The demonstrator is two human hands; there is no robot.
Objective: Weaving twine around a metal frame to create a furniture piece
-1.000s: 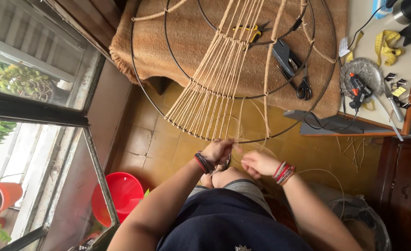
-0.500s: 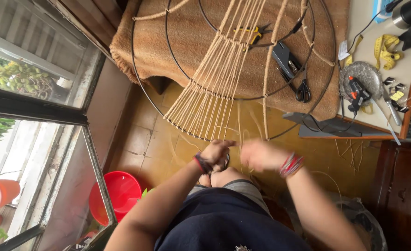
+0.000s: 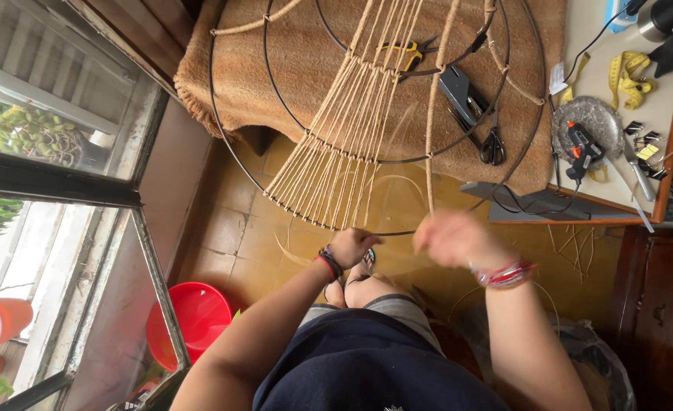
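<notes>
Across the far half of the scene, a large black wire frame [image 3: 519,144] of nested rings leans out from a table draped in coarse brown cloth [image 3: 298,68], its near rim hanging over the tiled floor. A fan of pale natural cord strands [image 3: 344,144] already runs from the inner ring to the near rim, filling one wedge left of centre; a single strand [image 3: 429,152] stands apart to its right, and the rest of the rings are bare, so by my judgement most of the wrapping is left. At the near rim the left hand [image 3: 349,246] is closed, pinching the rim or a cord there; which, I cannot tell. Just right of it the right hand [image 3: 452,237] is blurred, so I cannot tell its opening or whether it grips the loose cord. Scissors [image 3: 492,144] and a yellow-handled tool [image 3: 401,55] lie on the cloth.
</notes>
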